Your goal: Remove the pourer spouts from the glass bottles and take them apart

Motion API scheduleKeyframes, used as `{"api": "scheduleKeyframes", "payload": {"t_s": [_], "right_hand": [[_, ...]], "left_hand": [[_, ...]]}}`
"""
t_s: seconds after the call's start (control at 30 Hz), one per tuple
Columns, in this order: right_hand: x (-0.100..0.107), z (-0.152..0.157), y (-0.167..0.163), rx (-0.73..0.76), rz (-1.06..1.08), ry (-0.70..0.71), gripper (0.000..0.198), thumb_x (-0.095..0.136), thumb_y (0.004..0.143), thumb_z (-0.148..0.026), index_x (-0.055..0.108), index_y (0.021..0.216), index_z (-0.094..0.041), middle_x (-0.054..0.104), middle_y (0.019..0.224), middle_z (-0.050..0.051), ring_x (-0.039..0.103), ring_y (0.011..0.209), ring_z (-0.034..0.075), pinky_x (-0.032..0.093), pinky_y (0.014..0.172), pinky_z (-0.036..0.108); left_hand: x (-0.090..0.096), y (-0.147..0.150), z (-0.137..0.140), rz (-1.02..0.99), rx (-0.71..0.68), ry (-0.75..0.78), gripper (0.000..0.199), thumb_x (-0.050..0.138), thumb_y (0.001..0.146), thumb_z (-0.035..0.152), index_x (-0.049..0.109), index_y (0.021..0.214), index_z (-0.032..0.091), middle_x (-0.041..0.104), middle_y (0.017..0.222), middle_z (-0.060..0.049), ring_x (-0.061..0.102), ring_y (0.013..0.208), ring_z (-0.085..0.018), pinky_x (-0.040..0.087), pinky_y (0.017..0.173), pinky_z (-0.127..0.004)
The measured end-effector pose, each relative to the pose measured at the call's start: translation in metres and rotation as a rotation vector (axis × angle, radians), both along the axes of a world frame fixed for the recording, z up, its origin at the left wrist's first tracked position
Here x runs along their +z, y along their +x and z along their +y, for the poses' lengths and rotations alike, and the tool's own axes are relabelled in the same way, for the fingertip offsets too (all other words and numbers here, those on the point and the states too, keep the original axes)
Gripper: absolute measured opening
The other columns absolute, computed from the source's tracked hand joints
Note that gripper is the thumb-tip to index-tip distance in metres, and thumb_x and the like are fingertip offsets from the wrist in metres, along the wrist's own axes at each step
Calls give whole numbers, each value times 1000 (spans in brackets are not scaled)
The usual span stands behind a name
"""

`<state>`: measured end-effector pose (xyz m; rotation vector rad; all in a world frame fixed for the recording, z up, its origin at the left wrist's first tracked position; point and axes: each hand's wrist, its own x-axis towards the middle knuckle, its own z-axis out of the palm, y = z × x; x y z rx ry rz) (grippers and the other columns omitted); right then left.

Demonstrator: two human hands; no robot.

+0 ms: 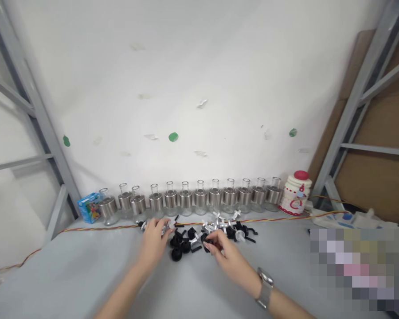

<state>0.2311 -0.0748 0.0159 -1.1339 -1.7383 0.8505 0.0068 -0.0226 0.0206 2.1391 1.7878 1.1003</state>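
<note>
My left hand is curled palm-down at the left end of a loose pile of small parts. Clear and silvery pieces show by its fingertips, and a black-tipped piece pokes out on its other side. What the fingers grip is partly hidden. At the front of the pile, my right hand pinches a small black cap between thumb and fingers. Between the hands lie round black caps and short black tubes. Silvery and translucent spout-like parts are heaped behind the right hand.
Several glass bottles with steel sleeves stand in a row along the wall. A blue box is at the left end, a cream jar with a red lid at the right. A twisted red-yellow cord crosses the grey table.
</note>
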Motion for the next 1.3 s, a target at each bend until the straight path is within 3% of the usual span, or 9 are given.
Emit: {"api": "scheduleKeyframes", "payload": {"t_s": [0.1, 0.23, 0.37, 0.53, 0.7, 0.87, 1.03, 1.2, 1.3], "right_hand": [[0, 0, -4, 70, 207, -63, 23, 44, 82, -41, 43, 87, -19, 46, 66, -3, 46, 56, 11, 41, 54, 26], [-2, 0, -9, 130, 388, -97, 29, 47, 79, -47, 45, 84, -19, 46, 67, -3, 48, 55, 10, 44, 52, 26], [-1, 1, -9, 110, 474, -107, 33, 48, 76, -51, 45, 81, -19, 46, 63, -4, 48, 52, 10, 44, 47, 25], [1, 5, -3, 15, 488, -67, 30, 46, 78, -50, 44, 81, -19, 45, 58, -5, 45, 48, 9, 40, 44, 23], [-2, 3, -4, 67, 410, -70, 26, 43, 82, -45, 44, 81, -19, 45, 58, -5, 44, 49, 9, 38, 46, 22], [0, -1, -5, 118, 393, -75, 24, 42, 83, -43, 42, 79, -20, 44, 61, -5, 43, 50, 8, 37, 48, 22], [4, -7, -3, 185, 343, -99, 21, 43, 83, -41, 40, 81, -20, 42, 60, -6, 42, 52, 9, 36, 50, 22], [5, -19, -7, 190, 212, -85, 17, 37, 86, -38, 39, 85, -21, 43, 61, -5, 42, 55, 10, 37, 54, 23], [4, -21, -8, 140, 150, -21, 15, 38, 86, -35, 40, 86, -20, 44, 63, -4, 43, 57, 10, 37, 56, 24]], "left_hand": [[13, 11, -10, -212, -52, -58, 32, 50, 75, 41, 57, 99, 20, 53, 89, -4, 53, 78, -17, 42, 73, -30], [25, 32, -33, -965, -374, -512, 32, 54, 74, 42, 54, 98, 21, 57, 94, -5, 55, 84, -15, 41, 65, -23], [27, 46, -47, -1288, -581, -811, 23, 55, 76, 37, 52, 90, 20, 60, 96, -7, 56, 91, -17, 41, 74, -29], [25, 50, -48, -1143, -536, -713, 25, 60, 72, 38, 53, 86, 18, 60, 81, -4, 57, 79, -16, 42, 69, -29], [21, 52, -50, -949, -617, -668, 31, 59, 72, 37, 55, 95, 16, 56, 74, -2, 51, 68, -12, 36, 57, -22], [18, 52, -48, -812, -573, -653, 37, 65, 66, 34, 53, 97, 18, 52, 65, 3, 46, 57, -9, 29, 50, -20], [16, 54, -49, -715, -597, -602, 30, 51, 75, 45, 51, 74, 15, 49, 59, 3, 42, 54, -9, 30, 51, -21], [14, 57, -57, -805, -614, -666, 37, 40, 77, 55, 45, 77, 18, 34, 51, 9, 32, 45, -7, 27, 44, -20], [12, 59, -59, -801, -672, -676, 34, 37, 79, 54, 39, 75, 20, 34, 49, 9, 31, 42, -6, 27, 42, -19]]}}
